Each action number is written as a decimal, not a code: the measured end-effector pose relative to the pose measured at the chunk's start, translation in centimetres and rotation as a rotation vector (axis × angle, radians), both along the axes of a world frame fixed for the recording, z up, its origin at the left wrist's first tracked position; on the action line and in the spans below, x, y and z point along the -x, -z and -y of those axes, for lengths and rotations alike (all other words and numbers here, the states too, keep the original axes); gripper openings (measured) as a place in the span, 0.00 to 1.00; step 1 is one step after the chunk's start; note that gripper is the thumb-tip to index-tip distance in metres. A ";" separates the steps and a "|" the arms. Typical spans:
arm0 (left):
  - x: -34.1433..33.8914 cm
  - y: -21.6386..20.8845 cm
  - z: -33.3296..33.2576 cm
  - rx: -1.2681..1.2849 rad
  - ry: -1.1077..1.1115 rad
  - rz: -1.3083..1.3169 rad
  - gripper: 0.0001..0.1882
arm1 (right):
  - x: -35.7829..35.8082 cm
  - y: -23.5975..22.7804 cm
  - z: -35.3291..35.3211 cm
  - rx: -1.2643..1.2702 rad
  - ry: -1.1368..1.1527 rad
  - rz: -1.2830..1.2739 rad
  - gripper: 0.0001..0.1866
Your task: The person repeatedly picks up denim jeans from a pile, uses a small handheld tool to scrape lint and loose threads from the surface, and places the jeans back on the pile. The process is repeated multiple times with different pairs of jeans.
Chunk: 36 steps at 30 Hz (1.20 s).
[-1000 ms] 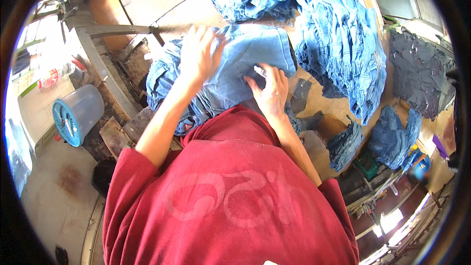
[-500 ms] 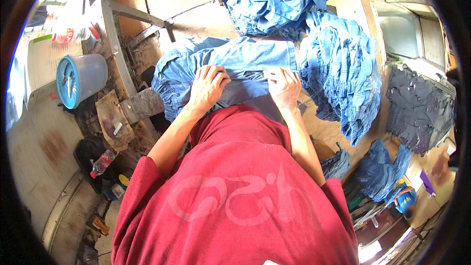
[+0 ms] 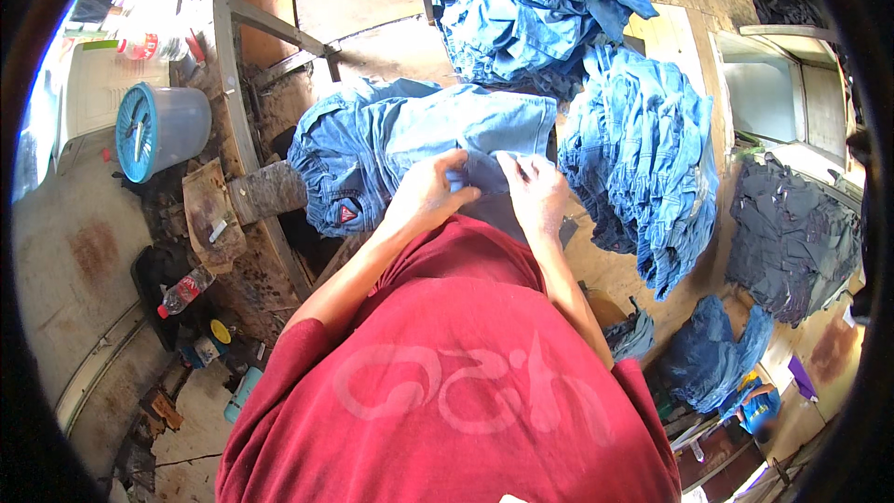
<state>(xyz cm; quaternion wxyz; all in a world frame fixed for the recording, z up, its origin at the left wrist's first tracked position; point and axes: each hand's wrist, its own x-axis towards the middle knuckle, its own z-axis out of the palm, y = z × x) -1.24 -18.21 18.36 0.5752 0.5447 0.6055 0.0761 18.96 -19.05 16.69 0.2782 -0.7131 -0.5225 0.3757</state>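
A pair of light-blue denim pants point(image 3: 428, 130) with a gathered elastic waist lies crosswise in front of me, its waist to the left and a straight leg hem to the right. At the near edge of the leg, my left hand point(image 3: 428, 194) touches the cloth with fingers bent and thumb spread away from them. My right hand point(image 3: 538, 191) pinches the near edge close to the hem between thumb and fingers. Darker cloth shows between the hands. A small red triangular patch sits near the waist. Whatever lies under my palms is hidden.
Piled denim garments point(image 3: 643, 149) stand right of the pants, with another blue heap point(image 3: 521, 19) beyond. Dark garments point(image 3: 792, 233) lie farther right. To the left are a lidded plastic bucket point(image 3: 177, 130), a wooden frame point(image 3: 233, 84) and a bottle point(image 3: 186, 292).
My left hand has moved right and nearer to me, its thumb now spread. My right hand has come slightly nearer, still pinching. The waist's near side and its patch now show more.
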 end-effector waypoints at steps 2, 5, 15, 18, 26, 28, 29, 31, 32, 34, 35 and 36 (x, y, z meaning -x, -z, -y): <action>0.4 -0.1 0.7 0.021 -0.170 0.254 0.36 | -0.1 -0.3 0.0 0.172 -0.062 0.076 0.20; 0.9 0.6 1.2 0.267 -0.366 0.459 0.34 | 0.3 0.5 0.0 0.270 -0.175 -0.030 0.26; 1.3 2.1 1.3 0.429 -0.453 0.459 0.10 | -0.1 0.1 0.6 0.304 -0.156 -0.045 0.30; 1.4 2.0 1.0 0.448 -0.372 0.498 0.09 | -0.7 -0.4 0.5 0.489 -0.219 -0.044 0.34; 1.8 1.7 0.1 0.381 -0.247 0.540 0.08 | 1.0 2.4 1.7 0.140 -0.145 -0.251 0.23; 1.6 1.6 0.0 0.348 -0.239 0.531 0.08 | 1.0 2.4 1.8 0.120 -0.076 -0.244 0.26; 1.5 1.6 0.0 0.324 -0.238 0.514 0.08 | 0.7 2.2 1.8 0.144 -0.085 -0.168 0.28; 1.5 1.4 -0.1 0.314 -0.223 0.477 0.08 | 0.2 1.7 1.6 0.222 -0.096 -0.019 0.31; 1.6 1.3 -0.2 0.324 -0.208 0.460 0.08 | 0.0 1.6 1.6 0.291 -0.111 -0.046 0.33; 1.9 1.1 -0.3 0.368 -0.201 0.473 0.08 | -0.1 1.5 1.5 0.430 -0.137 -0.101 0.36; 2.1 1.1 -0.4 0.404 -0.210 0.505 0.08 | 0.1 1.8 1.3 0.382 -0.199 -0.144 0.32; 2.2 1.0 -0.4 0.428 -0.225 0.524 0.08 | 0.3 2.0 1.4 0.308 -0.194 -0.164 0.29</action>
